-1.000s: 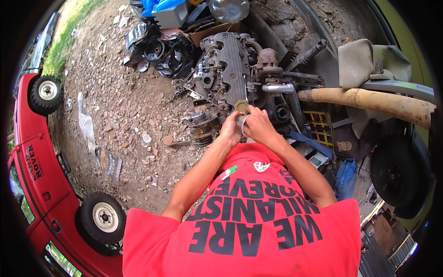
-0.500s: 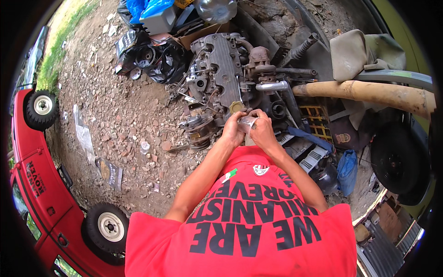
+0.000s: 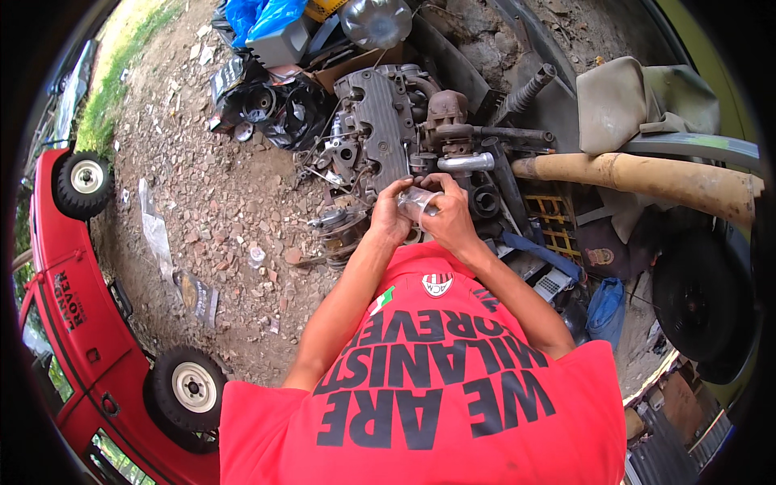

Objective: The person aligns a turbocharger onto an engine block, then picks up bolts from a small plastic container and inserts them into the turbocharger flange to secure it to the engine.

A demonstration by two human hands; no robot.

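A small clear plastic container (image 3: 415, 205), cup-like in shape, is held between my two hands close in front of my chest. My left hand (image 3: 390, 218) grips its left side, and the fingers of my right hand (image 3: 454, 212) curl round its right side. What it contains, if anything, cannot be made out. Just beyond my hands lies a dirty engine (image 3: 383, 129) with a ribbed dark cover. To the right of that cover sits a rusty turbocharger (image 3: 447, 117) with a shiny metal pipe (image 3: 467, 162).
A bamboo pole (image 3: 638, 175) juts in from the right, above a black tire (image 3: 702, 295). Black plastic bags (image 3: 295, 113) lie left of the engine. Stony ground (image 3: 218, 194) stretches left toward a red off-road vehicle (image 3: 89, 331). A yellow crate (image 3: 551, 226) lies right of the engine.
Both hands, with the clear container, have shifted slightly left and up in the picture. They now cover the yellowish cap on the engine. The view itself has moved a little.
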